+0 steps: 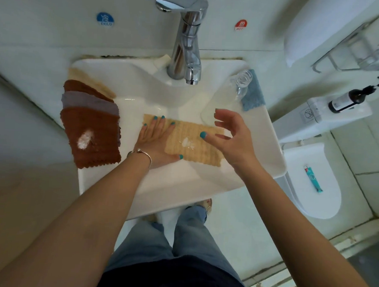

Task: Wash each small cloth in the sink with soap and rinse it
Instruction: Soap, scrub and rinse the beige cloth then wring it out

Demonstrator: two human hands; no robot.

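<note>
Soap (187,142) may slide off the beige cloth (197,143) if the flat left hand (156,139) shifts while the open, empty right hand (230,134) hovers.

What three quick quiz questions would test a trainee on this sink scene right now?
1. True or false: the left hand lies flat, palm up, under the beige cloth in the sink.
2. Which cloth sits under the clear bottle? A) blue B) brown C) grey
3. Fill in: the right hand hovers open, holding ____.

Key: 1 true; 2 A, the blue cloth; 3 nothing.
</note>
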